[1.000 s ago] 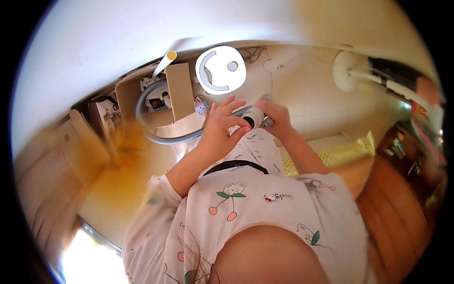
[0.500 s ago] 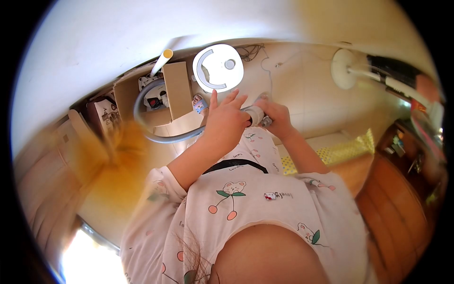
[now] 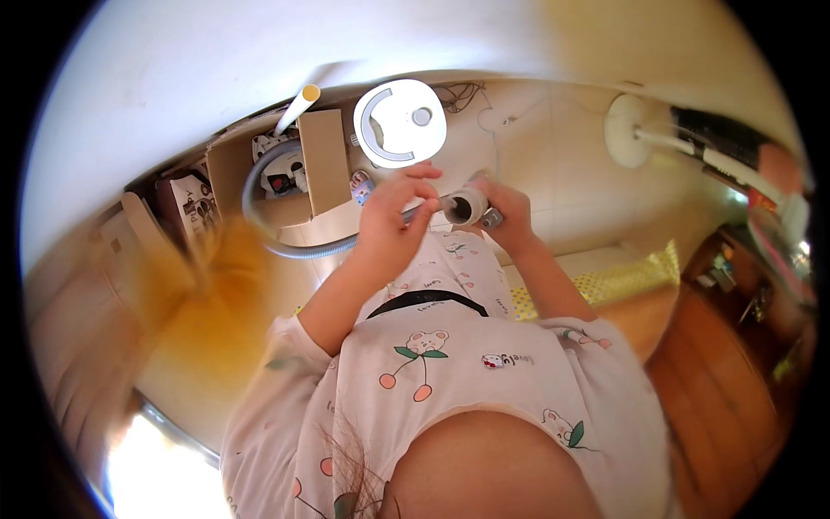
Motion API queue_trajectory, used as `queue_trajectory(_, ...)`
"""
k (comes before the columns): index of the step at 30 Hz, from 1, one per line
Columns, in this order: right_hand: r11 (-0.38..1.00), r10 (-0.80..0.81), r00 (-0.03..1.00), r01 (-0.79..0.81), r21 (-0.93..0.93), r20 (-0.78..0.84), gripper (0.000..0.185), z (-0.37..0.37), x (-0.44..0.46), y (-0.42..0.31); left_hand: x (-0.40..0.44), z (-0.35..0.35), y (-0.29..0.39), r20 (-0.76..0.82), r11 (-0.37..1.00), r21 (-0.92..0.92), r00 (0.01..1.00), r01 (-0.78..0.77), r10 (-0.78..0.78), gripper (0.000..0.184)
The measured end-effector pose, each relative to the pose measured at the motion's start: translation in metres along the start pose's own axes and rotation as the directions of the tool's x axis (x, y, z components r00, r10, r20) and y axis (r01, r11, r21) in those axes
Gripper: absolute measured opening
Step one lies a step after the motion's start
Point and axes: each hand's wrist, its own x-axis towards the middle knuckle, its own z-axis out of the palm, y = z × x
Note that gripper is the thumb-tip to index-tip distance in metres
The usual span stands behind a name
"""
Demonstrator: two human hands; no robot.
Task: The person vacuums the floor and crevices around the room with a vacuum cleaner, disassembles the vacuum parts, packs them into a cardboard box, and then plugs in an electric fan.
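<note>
My right hand (image 3: 507,212) is wrapped round the grey vacuum hose handle (image 3: 468,206), whose round dark mouth faces up toward me. My left hand (image 3: 396,214) is just left of that mouth, thumb and forefinger bent together in a pinch. Whatever lies between those fingertips is too small to make out. A ribbed grey hose (image 3: 316,251) curves from the cardboard box area and passes behind my left hand; its join to the handle is hidden. Beyond my hands stands a white vacuum cleaner body (image 3: 405,138) with a grey curved carrying handle and round knob.
An open cardboard box (image 3: 328,164) holds several items, with a pale yellow tube (image 3: 298,108) standing up beside it. Cables (image 3: 462,95) lie on the floor by the wall. At right are a white fan-like stand (image 3: 627,130) and a yellow dotted cloth (image 3: 635,268) on a wooden seat.
My left hand has drawn back leftward and its fingers have curled from stretched to pinched. The handle in my right hand has turned so its open mouth shows.
</note>
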Motion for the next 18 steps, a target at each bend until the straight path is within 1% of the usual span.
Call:
queue_trajectory(2,0.999,0.013,1.000,-0.014,0.043,0.006,0.041,0.000,-0.001,0.003,0.001,-0.008,-0.007,-0.070,0.957,-0.288,0.996,0.030,-0.052,0.002)
queue_trajectory(5,0.999,-0.001,0.999,0.003,0.053,-0.040,0.043,-0.001,-0.003,0.000,0.000,-0.015,-0.009,-0.045,0.966,-0.258,0.998,0.025,-0.038,0.004)
queue_trajectory(6,0.999,-0.023,0.999,0.025,0.045,-0.048,0.043,-0.001,-0.003,-0.001,-0.001,-0.014,-0.008,-0.053,0.925,-0.378,0.996,0.045,-0.070,0.004)
queue_trajectory(8,0.997,-0.068,0.996,0.070,0.029,-0.064,0.044,-0.001,-0.002,-0.002,-0.003,-0.014,-0.004,-0.058,0.798,-0.598,0.989,0.072,-0.133,0.005)
queue_trajectory(11,0.996,-0.087,0.994,0.088,0.004,-0.065,0.044,-0.001,0.000,-0.008,-0.006,-0.025,0.005,-0.009,0.497,-0.857,0.960,0.137,-0.280,0.005)
queue_trajectory(14,0.995,-0.100,0.993,0.100,0.002,-0.070,0.043,-0.001,0.001,-0.006,-0.010,-0.035,-0.009,-0.038,0.412,-0.909,0.971,0.064,-0.236,0.003)
queue_trajectory(17,0.993,-0.115,0.991,0.116,0.008,-0.061,0.044,-0.001,0.008,-0.007,-0.017,-0.051,-0.012,-0.054,0.344,-0.938,0.957,0.049,-0.284,0.005)
queue_trajectory(18,0.996,-0.093,0.994,0.094,0.004,-0.052,0.044,-0.001,0.009,-0.008,-0.021,-0.059,-0.017,-0.101,0.418,-0.908,0.956,0.025,-0.275,0.007)
